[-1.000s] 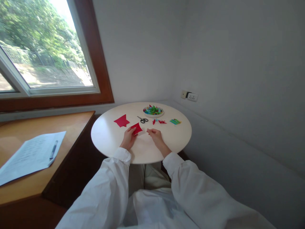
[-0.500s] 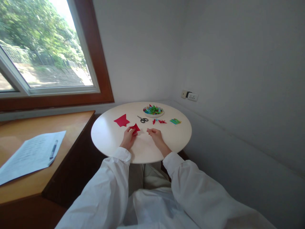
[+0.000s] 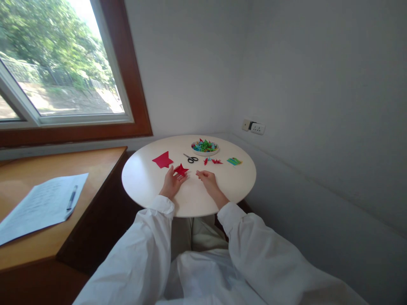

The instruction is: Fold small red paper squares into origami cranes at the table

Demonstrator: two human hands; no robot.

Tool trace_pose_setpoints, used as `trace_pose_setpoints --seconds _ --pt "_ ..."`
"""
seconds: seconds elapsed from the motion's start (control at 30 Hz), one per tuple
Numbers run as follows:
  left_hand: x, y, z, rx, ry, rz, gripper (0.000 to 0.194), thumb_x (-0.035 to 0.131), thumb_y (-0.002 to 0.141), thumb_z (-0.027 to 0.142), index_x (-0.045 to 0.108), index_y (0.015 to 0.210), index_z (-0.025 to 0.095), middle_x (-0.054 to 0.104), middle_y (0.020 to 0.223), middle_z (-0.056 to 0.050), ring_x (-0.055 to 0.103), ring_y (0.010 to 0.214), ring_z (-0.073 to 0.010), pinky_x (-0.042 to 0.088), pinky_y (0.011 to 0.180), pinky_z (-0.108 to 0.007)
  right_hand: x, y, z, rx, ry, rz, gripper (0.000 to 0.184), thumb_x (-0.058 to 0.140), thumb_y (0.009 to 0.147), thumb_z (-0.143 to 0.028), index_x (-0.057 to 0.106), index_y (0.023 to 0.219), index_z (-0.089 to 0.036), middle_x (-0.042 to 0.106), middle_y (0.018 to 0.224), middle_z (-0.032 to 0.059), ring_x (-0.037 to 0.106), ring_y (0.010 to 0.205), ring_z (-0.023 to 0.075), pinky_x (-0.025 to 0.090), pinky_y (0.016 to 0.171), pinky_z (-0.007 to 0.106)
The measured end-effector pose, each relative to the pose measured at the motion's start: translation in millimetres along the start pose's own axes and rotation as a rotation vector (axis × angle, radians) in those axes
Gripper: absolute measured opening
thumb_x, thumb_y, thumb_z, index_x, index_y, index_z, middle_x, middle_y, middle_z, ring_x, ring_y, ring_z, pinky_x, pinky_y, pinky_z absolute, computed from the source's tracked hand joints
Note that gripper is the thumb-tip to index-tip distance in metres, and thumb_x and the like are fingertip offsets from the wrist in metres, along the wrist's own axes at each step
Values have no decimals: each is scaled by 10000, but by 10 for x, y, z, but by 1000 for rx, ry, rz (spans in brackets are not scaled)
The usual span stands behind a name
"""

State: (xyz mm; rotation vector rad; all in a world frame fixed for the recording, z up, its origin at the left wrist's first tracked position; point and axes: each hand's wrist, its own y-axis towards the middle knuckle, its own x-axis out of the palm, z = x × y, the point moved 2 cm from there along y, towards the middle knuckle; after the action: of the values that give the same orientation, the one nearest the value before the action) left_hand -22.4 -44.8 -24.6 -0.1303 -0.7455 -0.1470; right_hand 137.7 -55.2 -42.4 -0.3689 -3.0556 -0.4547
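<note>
Nearest, two white sleeves [image 3: 133,250] run forward to the hands, with pale trousers [image 3: 203,237] below and between them. The bare front part of a round white table [image 3: 197,205] lies under the wrists. Well off to the left of the left hand, a desk [image 3: 95,163] bears a written page [image 3: 44,201], with a pen [image 3: 72,198] lying on its right side. The left hand [image 3: 172,183] is turned up with thumb and fingers spread, and a red paper star [image 3: 181,170] rests at its fingertips, on the side toward the right hand. The right hand [image 3: 208,180] is curled, thumb and forefinger drawn together near the star but apart from it; whether they pinch anything small, I cannot tell. Just beyond the left hand lies a red sheet [image 3: 163,160] with pointed corners. Scissors [image 3: 192,159] lie beyond the gap between the hands, handles toward the right one. Beyond the right hand are small red pieces [image 3: 217,162] with a pale blue bit, and farther to its right some green, blue and yellow papers [image 3: 234,161]. Past these, a white dish [image 3: 206,154] holds a heap of coloured bits, mostly green on top. Farther still, a socket [image 3: 257,128] is on the wall [image 3: 190,84] beyond the right hand, and a window [image 3: 76,63] is beyond the left.
</note>
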Motion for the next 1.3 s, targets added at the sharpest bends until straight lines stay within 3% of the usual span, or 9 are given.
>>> trace_pose_setpoints --seconds 0.2,0.47,0.67,1.03,1.3 --pt "-38 21 8 -25 -73 -11 369 531 742 480 575 911 154 640 876 -148 620 846 -244 492 774 -402 0 2 2 5 5 -3 298 630 618 -447 628 569 -153 587 547 5 470 551 118 346 556 254" --pt "-36 58 10 -2 -156 15 215 482 784 255 603 924 147 641 876 -132 622 842 -208 503 759 -339 1 -11 -28 19 14 -3 285 626 615 -435 614 555 -157 583 560 5 475 566 120 350 572 257" --pt "-21 46 17 -3 -183 1 241 506 739 141 602 960 126 655 866 -129 626 848 -213 507 763 -344 0 -20 -45 28 21 -6 284 626 615 -432 612 560 -154 575 556 3 460 555 116 343 560 254" --pt "25 19 26 -15 -178 -21 176 485 766 117 620 879 108 664 858 -118 631 824 -175 496 761 -287 4 -3 -39 44 31 1 306 636 591 -453 615 560 -149 559 531 -9 454 536 110 333 544 250" --pt "43 -25 28 -68 -144 -81 171 518 806 231 641 873 133 666 758 -76 609 642 -137 484 721 -302 4 -20 -71 44 31 -2 285 632 598 -432 608 561 -151 561 539 -7 460 543 110 342 547 246"
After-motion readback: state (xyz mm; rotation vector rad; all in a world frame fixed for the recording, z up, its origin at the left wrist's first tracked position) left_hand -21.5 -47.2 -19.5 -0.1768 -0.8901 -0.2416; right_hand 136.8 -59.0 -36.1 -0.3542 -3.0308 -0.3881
